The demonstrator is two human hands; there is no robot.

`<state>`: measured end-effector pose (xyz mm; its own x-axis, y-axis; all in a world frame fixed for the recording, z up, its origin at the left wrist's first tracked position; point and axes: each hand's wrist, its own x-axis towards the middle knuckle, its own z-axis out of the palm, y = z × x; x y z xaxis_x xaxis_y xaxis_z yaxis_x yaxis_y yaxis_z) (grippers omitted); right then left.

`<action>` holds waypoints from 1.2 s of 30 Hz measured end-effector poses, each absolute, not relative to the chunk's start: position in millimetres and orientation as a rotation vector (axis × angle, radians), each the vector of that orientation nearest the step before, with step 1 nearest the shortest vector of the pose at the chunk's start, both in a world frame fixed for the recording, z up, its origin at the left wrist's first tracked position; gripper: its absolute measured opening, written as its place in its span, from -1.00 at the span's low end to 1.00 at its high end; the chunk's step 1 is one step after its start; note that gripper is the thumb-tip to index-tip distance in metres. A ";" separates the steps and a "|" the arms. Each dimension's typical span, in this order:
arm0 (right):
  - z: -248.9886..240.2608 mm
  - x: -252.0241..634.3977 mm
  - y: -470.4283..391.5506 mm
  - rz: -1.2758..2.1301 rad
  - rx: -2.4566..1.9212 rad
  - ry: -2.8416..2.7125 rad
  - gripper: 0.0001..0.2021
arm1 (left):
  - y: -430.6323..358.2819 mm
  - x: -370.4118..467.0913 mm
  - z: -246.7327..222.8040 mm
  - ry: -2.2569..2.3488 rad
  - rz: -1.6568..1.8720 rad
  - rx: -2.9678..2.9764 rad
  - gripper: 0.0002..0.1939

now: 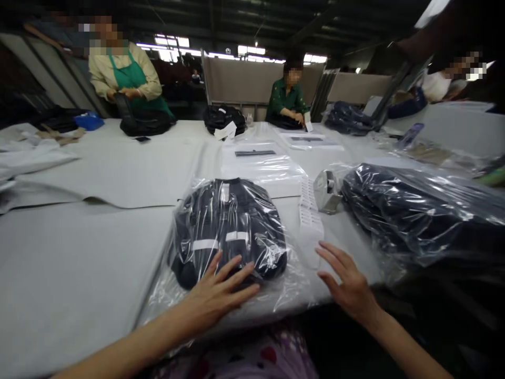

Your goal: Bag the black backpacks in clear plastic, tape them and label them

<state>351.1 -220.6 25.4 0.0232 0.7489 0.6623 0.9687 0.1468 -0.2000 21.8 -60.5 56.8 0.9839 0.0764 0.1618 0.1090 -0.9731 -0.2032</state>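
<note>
A dark folded garment (232, 210), seemingly a jacket with pale strips across it, lies inside a clear plastic bag (272, 302) on the table in front of me. My left hand (221, 292) rests with spread fingers on the lower part of the bagged garment. To the right of the bag, my right hand (347, 284) hovers or rests at the table's near edge, fingers apart and holding nothing. Just beyond its fingertips runs a strip of printed labels (310, 210). A grey dispenser (327, 192) stands beside that strip.
Bagged dark garments (426, 210) are piled at the right. Behind the bag lie flat clear plastic bags (256, 163). Across the white table (79, 263), a co-worker in a green apron (130, 73) and another in a green shirt (282, 97) handle dark items.
</note>
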 end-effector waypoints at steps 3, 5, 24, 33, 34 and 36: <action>55.7 285.2 -212.9 -0.398 -1.221 -2.032 -0.69 | -49.6 -4.7 83.6 -0.233 -0.347 -2.898 -0.47; 64.8 257.1 -199.2 -0.339 -1.092 -2.084 -0.74 | -40.2 -20.4 92.9 -0.251 -0.341 -2.880 -0.47; 5.7 266.6 -125.9 -0.114 -0.923 -2.465 -0.82 | -15.0 -41.2 1.7 -0.058 -0.415 -2.798 -0.58; 1.7 272.4 -120.7 -0.366 -0.806 -2.666 -0.82 | -22.9 -54.1 10.1 0.251 -0.268 -2.875 -0.61; 2.7 271.4 -121.0 -0.390 -0.787 -2.663 -0.83 | -24.4 -51.7 9.7 0.208 -0.219 -2.890 -0.62; 5.7 268.6 -123.5 -0.423 -0.766 -2.674 -0.84 | -29.9 -45.9 9.9 0.113 -0.130 -2.921 -0.68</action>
